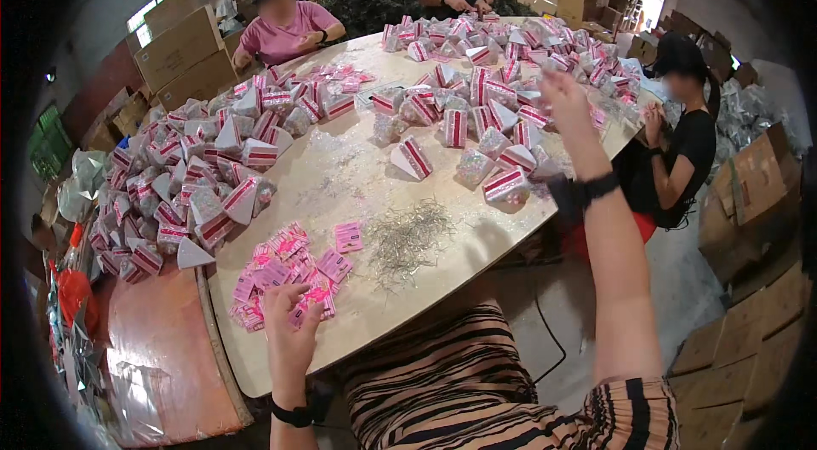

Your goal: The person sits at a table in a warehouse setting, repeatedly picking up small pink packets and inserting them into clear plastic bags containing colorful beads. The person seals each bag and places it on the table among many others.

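My left hand [291, 332] is at the near left of the table, with thumb and forefinger closed on a small pink card [298, 315]. Under and around it lies a loose pile of pink printed cards [271, 274]. Stretched forward on the right, my right hand [568, 101] hovers over bagged pieces, fingers bent and apart, nothing visible in them. Clear bags with white wedge-shaped tops and dark pink bands [412, 159] fill the table's middle and far side. Beside the cards, a heap of thin metallic pins or wires [407, 237] is spread out.
More wedge-topped bags [200, 194] are heaped at the left, next to an orange-brown surface [153, 348]. Three people work around the pale table [357, 326]: one in pink [285, 28], two in black. Cardboard boxes [749, 186] stand at the right and behind.
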{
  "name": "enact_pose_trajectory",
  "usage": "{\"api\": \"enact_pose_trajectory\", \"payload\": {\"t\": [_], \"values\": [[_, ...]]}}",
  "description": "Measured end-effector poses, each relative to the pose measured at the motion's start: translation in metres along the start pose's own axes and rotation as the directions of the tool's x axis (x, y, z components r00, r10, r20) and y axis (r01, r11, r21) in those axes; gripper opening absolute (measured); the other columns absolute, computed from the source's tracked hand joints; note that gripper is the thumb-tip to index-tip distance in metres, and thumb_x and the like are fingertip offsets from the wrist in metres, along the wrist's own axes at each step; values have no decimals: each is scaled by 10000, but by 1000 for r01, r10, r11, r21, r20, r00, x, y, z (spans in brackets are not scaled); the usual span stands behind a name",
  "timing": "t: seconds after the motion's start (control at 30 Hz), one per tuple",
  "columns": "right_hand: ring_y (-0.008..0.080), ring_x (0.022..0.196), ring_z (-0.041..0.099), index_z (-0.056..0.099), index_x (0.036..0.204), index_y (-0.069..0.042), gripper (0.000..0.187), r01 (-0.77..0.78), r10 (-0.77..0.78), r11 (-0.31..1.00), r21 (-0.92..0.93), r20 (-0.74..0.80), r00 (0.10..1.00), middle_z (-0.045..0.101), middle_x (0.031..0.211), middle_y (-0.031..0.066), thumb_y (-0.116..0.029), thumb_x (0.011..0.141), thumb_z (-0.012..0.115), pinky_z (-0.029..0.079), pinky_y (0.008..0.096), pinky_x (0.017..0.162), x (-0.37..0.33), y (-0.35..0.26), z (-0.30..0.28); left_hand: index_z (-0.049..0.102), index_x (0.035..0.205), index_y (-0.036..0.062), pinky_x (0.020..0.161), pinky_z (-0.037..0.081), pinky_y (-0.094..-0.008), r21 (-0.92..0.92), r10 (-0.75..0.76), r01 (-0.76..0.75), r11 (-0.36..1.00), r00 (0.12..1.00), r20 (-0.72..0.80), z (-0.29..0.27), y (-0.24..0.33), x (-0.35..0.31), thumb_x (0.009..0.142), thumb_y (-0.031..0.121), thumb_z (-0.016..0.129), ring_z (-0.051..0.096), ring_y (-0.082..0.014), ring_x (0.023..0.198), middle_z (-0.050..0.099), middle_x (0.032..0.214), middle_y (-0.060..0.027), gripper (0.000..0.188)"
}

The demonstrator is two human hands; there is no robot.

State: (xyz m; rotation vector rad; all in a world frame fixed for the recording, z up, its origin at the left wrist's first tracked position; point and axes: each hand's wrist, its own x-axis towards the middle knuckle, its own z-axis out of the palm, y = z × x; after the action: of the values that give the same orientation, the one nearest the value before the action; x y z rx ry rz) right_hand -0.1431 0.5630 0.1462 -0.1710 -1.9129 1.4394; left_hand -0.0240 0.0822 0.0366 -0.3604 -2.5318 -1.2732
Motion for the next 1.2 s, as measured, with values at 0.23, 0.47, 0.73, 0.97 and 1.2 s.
{"api": "enact_pose_trajectory", "payload": {"t": [0.23,0.47,0.73,0.97,1.2], "values": [[249,725,625,648,850,15,66,404,-272,894,-195,480,834,629,778,132,-51,845,648,472,337,644,-163,34,27,628,1086,32,965,411,-449,241,104,-128,962,989,109,21,11,7,771,123,740,508,-384,1134,541,1206,-183,346],[301,1121,489,597,1147,-54,408,606,-246,581,-544,592,767,548,1163,115,-307,838,679,376,436,912,-205,68,39,579,1244,73,1090,291,-510,473,150,-272,838,949,278,34,0,6,772,180,736,411,-373,1265,469,1342,-191,509],[317,1192,430,600,1176,-52,543,607,-140,456,-651,621,771,504,1242,143,-465,827,654,312,478,983,-203,74,15,600,1199,55,1066,317,-495,522,140,-233,821,967,212,17,-18,1,731,161,747,448,-394,1209,528,1266,-172,502],[335,1262,392,590,1217,-45,596,672,-198,480,-564,677,709,480,1302,176,-475,811,666,276,508,1035,-194,83,36,609,1169,58,1051,341,-488,524,252,-363,771,929,272,20,-1,17,760,190,724,463,-369,1210,543,1251,-169,445],[311,1143,471,604,1159,-47,523,698,-281,471,-539,658,699,514,1165,134,-327,738,740,334,480,980,-214,80,-14,610,1168,50,1013,385,-464,541,228,-446,713,877,422,16,-4,54,796,203,689,497,-352,1172,563,1226,-170,410]]}}
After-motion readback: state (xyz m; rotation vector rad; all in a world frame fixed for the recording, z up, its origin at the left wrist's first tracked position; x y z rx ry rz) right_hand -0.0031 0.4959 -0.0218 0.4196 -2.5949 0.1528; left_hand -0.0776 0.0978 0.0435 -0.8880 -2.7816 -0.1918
